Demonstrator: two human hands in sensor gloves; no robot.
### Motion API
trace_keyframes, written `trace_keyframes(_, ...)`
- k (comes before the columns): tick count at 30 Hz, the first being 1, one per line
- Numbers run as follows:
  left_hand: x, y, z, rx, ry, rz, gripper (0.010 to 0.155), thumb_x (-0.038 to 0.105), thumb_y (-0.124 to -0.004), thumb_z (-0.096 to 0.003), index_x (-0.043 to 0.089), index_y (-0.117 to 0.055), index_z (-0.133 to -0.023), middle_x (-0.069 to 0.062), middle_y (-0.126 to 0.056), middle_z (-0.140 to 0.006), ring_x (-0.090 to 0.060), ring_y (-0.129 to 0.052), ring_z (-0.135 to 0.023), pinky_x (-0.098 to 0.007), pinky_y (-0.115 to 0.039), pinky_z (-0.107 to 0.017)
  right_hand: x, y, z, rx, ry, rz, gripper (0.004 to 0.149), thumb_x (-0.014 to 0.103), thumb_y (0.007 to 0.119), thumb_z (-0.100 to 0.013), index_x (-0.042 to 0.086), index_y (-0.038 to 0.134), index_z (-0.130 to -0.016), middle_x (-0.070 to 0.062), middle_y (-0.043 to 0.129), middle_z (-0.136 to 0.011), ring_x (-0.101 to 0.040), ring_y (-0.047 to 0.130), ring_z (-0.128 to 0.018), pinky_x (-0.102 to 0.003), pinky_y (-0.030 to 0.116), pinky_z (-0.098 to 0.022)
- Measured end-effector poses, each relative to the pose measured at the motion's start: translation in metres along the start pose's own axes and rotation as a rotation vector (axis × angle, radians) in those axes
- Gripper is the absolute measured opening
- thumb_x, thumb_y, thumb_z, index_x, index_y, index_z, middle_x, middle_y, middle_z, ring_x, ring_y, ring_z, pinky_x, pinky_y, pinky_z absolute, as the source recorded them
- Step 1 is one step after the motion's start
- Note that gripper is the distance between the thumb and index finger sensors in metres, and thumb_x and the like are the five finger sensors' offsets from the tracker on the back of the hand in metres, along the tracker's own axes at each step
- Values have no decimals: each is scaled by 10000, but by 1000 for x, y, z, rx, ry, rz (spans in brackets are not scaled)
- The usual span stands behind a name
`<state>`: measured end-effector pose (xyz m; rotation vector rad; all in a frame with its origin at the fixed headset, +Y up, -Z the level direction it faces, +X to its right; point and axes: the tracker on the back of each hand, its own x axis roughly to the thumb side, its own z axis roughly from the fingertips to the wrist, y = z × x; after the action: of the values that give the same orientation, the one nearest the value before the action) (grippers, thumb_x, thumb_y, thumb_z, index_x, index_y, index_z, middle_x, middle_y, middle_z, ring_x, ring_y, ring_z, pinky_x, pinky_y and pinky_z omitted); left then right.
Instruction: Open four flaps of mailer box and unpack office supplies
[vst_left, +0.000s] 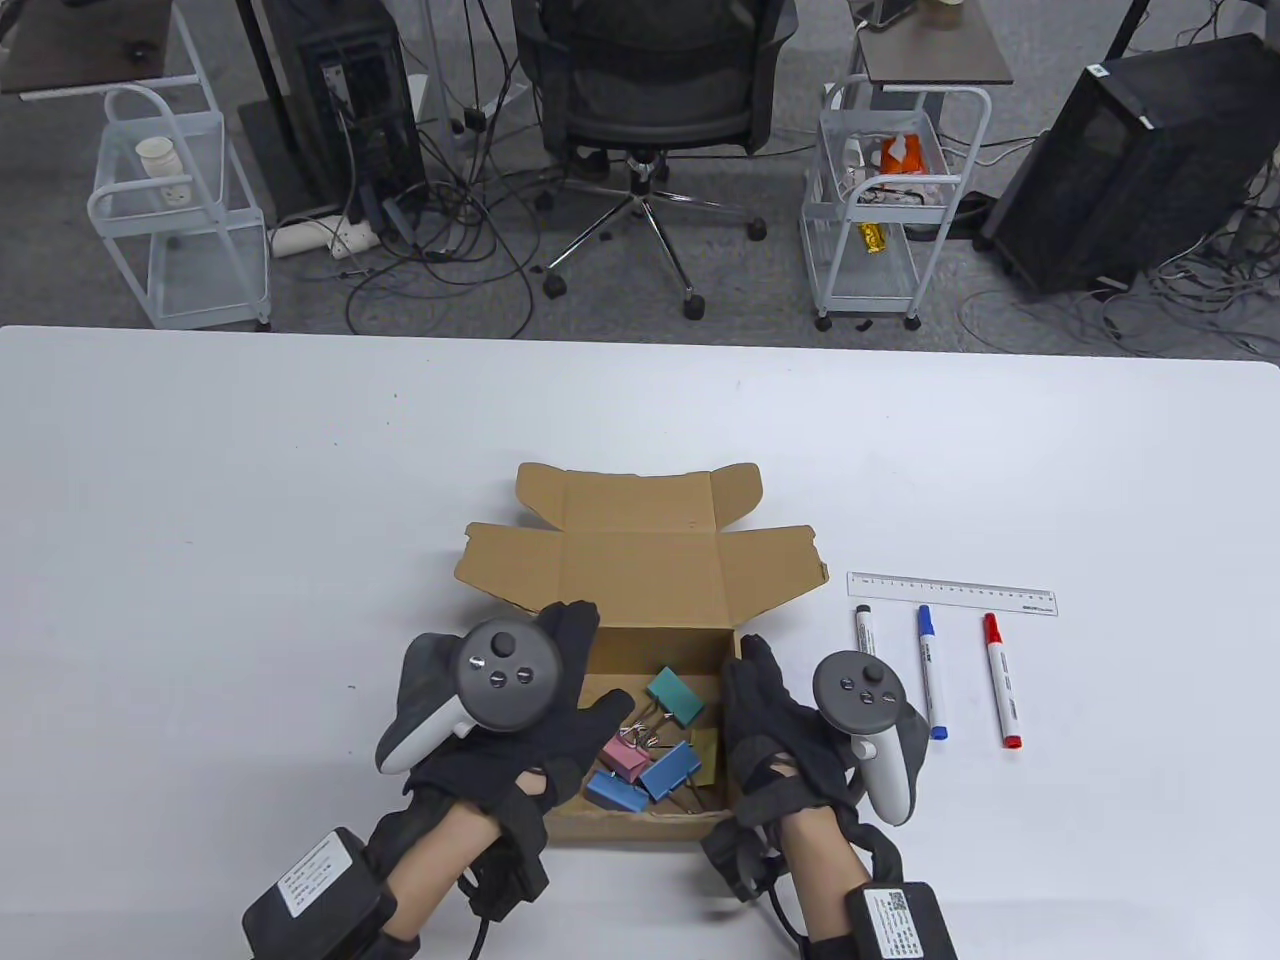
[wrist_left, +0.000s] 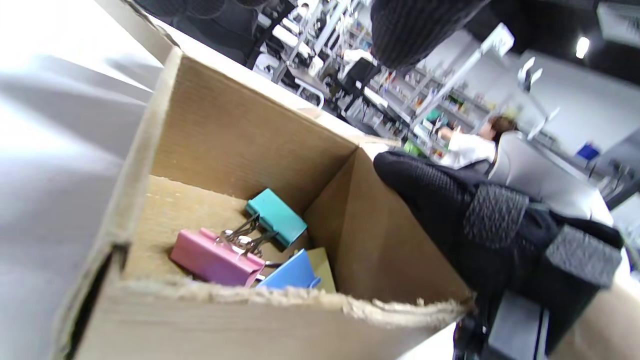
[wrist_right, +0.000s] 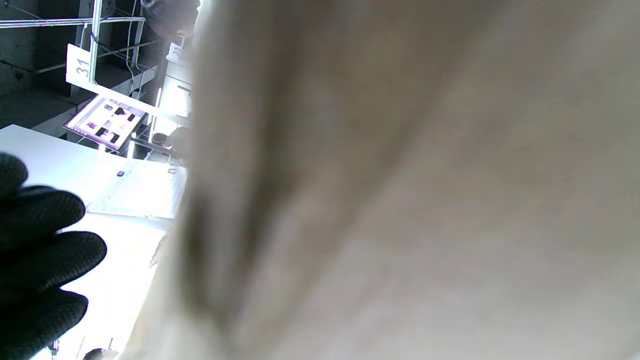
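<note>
The brown mailer box (vst_left: 640, 590) stands with its flaps folded out. Inside lie a teal binder clip (vst_left: 673, 696), a pink one (vst_left: 625, 757), two blue ones (vst_left: 668, 770) and a yellowish pad (vst_left: 705, 750). My left hand (vst_left: 585, 665) lies along the box's left wall with its fingers straight and its thumb spread over the inside. My right hand (vst_left: 765, 700) lies flat against the right wall, fingers straight. The left wrist view shows the teal clip (wrist_left: 276, 216), the pink clip (wrist_left: 212, 259) and the right hand (wrist_left: 450, 210) at the far wall. Blurred cardboard (wrist_right: 400, 200) fills the right wrist view.
Right of the box lie a clear ruler (vst_left: 950, 593), a black marker (vst_left: 866, 630), a blue marker (vst_left: 932, 672) and a red marker (vst_left: 1001, 680). Beyond the white table's far edge (vst_left: 640, 335) stand an office chair and wire carts.
</note>
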<state>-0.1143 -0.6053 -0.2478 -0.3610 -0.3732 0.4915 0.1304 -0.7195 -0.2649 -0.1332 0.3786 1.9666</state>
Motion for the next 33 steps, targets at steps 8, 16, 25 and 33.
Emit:
trace_keyframes(8,35,-4,-29,-159,67,-167,828,426,-762,-614,19,-283,-1153,-299,-344,-1211,-598,-488,-1086,-624,-586,-741,0,0,0,3,1,-2,647,391,388,-648,22,254,-1163,-409,417,-1186,-681,554,-974,-733,564,-683)
trace_keyframes(16,31,-38,-62,-296,145,-213,757,387,-790,-606,23,-401,-1144,-297,-482,-1186,-561,-667,-1047,-584,-701,-710,-1,-1,0,4,1,-4,648,396,387,-649,24,255,-1163,-411,419,-1185,-679,557,-974,-733,563,-684)
trace_keyframes(25,17,-64,-87,-410,251,-260,753,382,-789,-605,13,-411,-1142,-312,-506,-1175,-555,-724,-1023,-566,-747,-690,-1,-1,0,7,2,-6,650,402,390,-650,29,256,-1165,-412,419,-1184,-677,558,-974,-734,561,-685)
trace_keyframes(33,9,-75,-106,-477,340,-334,768,397,-789,-603,-14,-422,-1138,-318,-588,-1137,-516,-810,-970,-542,-779,-664,-1,-1,1,6,3,-7,649,404,392,-651,32,260,-1166,-412,424,-1183,-677,560,-973,-732,565,-684)
